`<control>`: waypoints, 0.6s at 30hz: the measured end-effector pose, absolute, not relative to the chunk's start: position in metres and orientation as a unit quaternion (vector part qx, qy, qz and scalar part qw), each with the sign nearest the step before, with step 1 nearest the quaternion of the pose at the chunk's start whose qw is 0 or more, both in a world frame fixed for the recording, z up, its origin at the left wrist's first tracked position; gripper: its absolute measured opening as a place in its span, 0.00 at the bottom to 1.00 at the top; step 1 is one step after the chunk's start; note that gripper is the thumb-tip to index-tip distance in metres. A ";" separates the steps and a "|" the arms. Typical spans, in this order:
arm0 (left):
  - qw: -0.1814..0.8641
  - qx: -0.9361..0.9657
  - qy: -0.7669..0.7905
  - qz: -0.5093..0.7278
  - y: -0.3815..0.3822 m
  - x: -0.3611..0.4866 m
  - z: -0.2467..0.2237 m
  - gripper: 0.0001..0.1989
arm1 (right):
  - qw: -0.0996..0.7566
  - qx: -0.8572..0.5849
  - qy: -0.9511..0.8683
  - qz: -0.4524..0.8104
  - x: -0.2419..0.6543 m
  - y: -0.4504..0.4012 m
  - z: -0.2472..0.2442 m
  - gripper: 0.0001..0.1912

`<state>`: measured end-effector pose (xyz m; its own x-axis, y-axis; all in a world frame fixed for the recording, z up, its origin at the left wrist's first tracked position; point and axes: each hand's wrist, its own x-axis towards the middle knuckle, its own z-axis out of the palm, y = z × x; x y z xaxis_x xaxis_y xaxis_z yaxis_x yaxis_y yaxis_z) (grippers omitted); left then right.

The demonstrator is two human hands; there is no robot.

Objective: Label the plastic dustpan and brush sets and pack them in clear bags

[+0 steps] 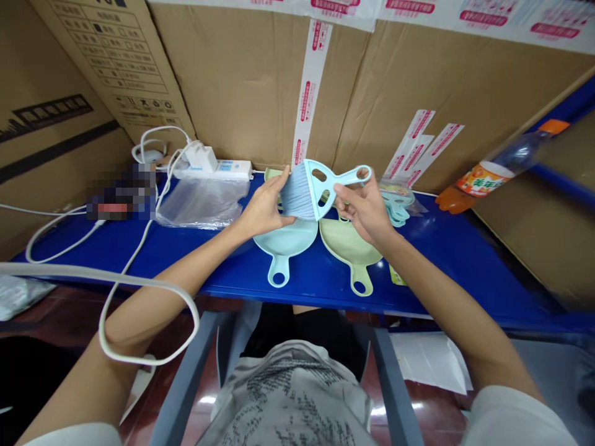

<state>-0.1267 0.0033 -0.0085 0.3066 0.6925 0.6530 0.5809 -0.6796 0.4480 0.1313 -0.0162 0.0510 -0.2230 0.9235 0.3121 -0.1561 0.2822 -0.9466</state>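
A light blue hand brush (325,186) with blue bristles is held over the table, its bristles pointing left. My right hand (365,207) is closed round its handle, thumb on the near side. At the bristle end, my left hand (267,204) grips with fingers above and thumb below the bristles. Below lie a light blue dustpan (288,238) and a pale green dustpan (351,244), side by side with handles towards me. Pale green items behind the brush are mostly hidden by it and my hands.
Light blue pieces (397,207) lie by plastic wrap at the right. An orange drink bottle (488,176) leans against cardboard (251,80). Leftward are a clear plastic bag (202,201), a power strip (232,168) and a white cable (153,282) looping over my left forearm. The blue table (446,260) has a front edge.
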 end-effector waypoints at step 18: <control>0.352 0.734 0.300 0.496 -0.013 -0.104 -0.003 0.70 | 0.323 -0.185 -0.830 0.416 0.099 0.022 0.016 0.77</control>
